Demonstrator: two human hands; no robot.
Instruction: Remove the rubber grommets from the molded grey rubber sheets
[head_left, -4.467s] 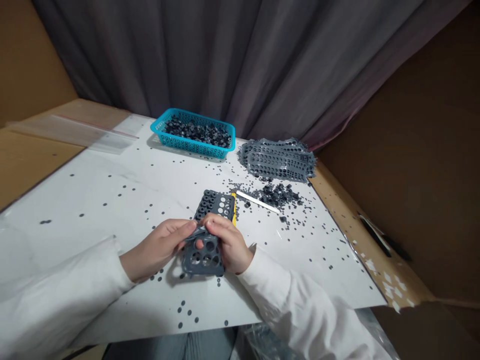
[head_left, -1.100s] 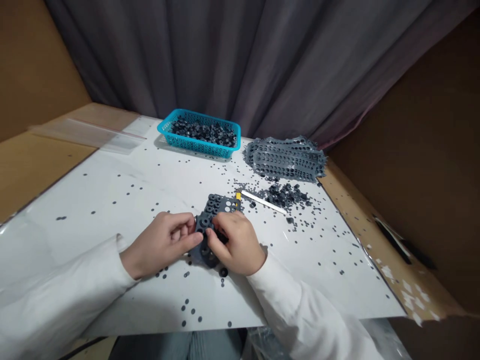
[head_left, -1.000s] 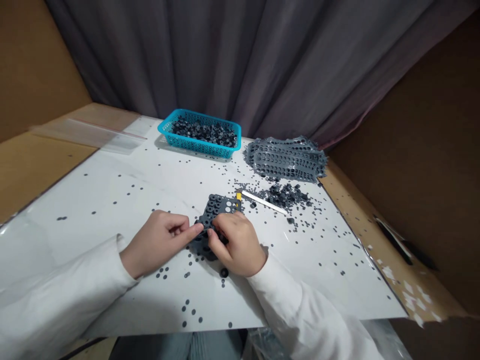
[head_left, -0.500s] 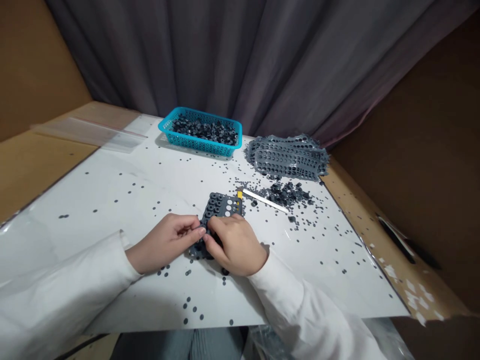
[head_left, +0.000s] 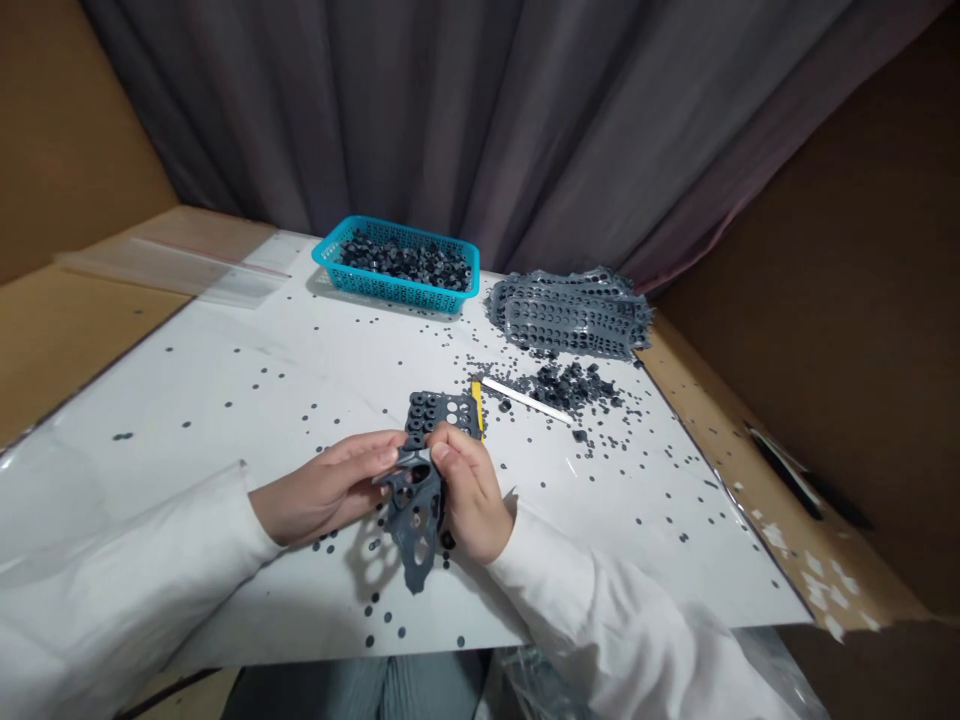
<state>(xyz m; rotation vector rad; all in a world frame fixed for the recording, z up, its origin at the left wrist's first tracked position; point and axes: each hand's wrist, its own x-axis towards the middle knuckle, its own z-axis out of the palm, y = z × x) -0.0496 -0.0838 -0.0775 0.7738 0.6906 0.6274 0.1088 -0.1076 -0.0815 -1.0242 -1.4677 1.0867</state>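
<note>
A grey rubber sheet with round holes (head_left: 415,530) hangs bent and stretched between my two hands, its lower end pointing toward me. My left hand (head_left: 341,480) pinches its left side between thumb and fingers. On the other side my right hand (head_left: 469,490) is closed on the same sheet, thumb on top. Just beyond my fingers, the flat part of the sheet (head_left: 442,410) lies on the table, with rings on the left and open holes showing white on the right. Whether it is one piece with the bent part is hidden by my fingers.
A turquoise basket (head_left: 397,290) full of dark rings stands at the back. Right of it lie stacked perforated sheets (head_left: 570,312). A heap of dark pieces (head_left: 574,385), a white stick (head_left: 525,400) and a yellow strip (head_left: 477,410) lie nearer. Small discs dot the white table (head_left: 247,420).
The sheet's near part, flat under my hands before, is now lifted and bent down toward me. My right hand has drawn back slightly and turned.
</note>
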